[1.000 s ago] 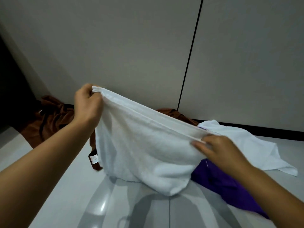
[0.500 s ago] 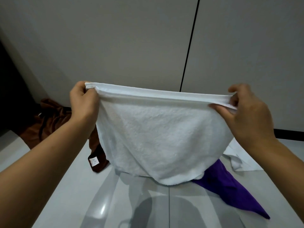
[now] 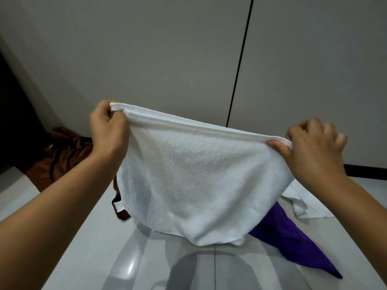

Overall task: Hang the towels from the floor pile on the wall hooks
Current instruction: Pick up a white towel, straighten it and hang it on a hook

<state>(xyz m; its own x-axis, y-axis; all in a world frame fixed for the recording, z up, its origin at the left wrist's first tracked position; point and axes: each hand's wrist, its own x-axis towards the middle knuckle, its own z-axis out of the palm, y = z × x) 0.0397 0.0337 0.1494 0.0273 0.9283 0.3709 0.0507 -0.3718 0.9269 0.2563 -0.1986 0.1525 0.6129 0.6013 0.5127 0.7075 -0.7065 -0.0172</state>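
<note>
A white terry towel (image 3: 199,181) hangs spread out in the air before me, its hemmed top edge stretched between both hands. My left hand (image 3: 107,128) grips the left corner, fingers curled round the hem. My right hand (image 3: 310,151) pinches the right corner between thumb and forefinger, the other fingers raised and blurred. Behind it on the floor lie a brown towel (image 3: 62,155) at the left, a purple towel (image 3: 293,245) at the lower right and another white towel (image 3: 305,204) at the right. No wall hooks are in view.
A pale grey panelled wall (image 3: 167,59) with a dark vertical seam (image 3: 238,70) fills the upper view, with a black skirting strip (image 3: 366,172) at its foot. A dark opening (image 3: 12,122) lies at the far left. The glossy grey floor (image 3: 83,258) reflects light.
The right hand drew the towel's right corner up and out, stretching the top edge wide. Over the last half second both hands and the towel dropped slightly, the right side sitting lower.
</note>
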